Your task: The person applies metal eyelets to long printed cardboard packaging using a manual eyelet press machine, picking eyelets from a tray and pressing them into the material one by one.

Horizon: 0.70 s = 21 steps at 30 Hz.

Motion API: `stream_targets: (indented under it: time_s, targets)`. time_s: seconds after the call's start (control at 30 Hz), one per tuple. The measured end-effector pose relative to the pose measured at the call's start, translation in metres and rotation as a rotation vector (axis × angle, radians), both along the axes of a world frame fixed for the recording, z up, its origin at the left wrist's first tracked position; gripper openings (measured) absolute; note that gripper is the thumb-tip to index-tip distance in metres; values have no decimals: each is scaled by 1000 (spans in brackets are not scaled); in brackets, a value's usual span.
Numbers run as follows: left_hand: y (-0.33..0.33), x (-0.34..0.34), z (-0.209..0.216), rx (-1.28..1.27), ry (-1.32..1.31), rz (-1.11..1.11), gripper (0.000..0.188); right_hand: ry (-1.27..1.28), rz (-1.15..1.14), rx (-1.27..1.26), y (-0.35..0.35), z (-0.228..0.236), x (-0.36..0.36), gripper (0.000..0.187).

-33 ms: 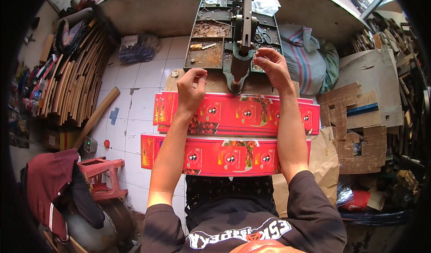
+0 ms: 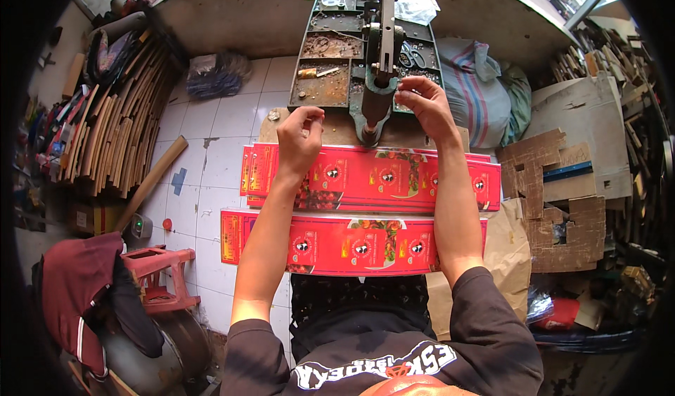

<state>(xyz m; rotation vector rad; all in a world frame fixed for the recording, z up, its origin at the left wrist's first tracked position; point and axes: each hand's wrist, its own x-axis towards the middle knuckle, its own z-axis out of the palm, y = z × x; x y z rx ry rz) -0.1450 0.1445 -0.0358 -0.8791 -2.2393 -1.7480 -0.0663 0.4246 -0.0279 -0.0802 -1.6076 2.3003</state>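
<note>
Red printed sheets (image 2: pixel 327 245) lie in 2 rows, near and farther. Beyond, the left hand (image 2: pixel 301 141) curls its fingers, the right hand (image 2: pixel 430 109) bends its own, flanking a metal press (image 2: pixel 377 104); I cannot tell whether either pinches anything. Farther sits a compartmented tray (image 2: pixel 329 90).

A maroon garment (image 2: pixel 79 273) lies just beside a red stool (image 2: pixel 159 257).

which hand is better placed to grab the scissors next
Likely the right: the right hand is raised just below the scissors in the picture, on the same side of the press. The left hand sits lower, on the press's other side.
</note>
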Motion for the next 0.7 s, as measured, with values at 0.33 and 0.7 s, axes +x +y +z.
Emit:
stream_targets:
  time_s: [0.33,0.7]
  targets:
    - [-1,-4,-4,-10,27,4,9,-111,381,141,-16,5,3,27]
    - [0,-3,-1,-3,10,15,9,-210,388,230,-40,29,7,33]
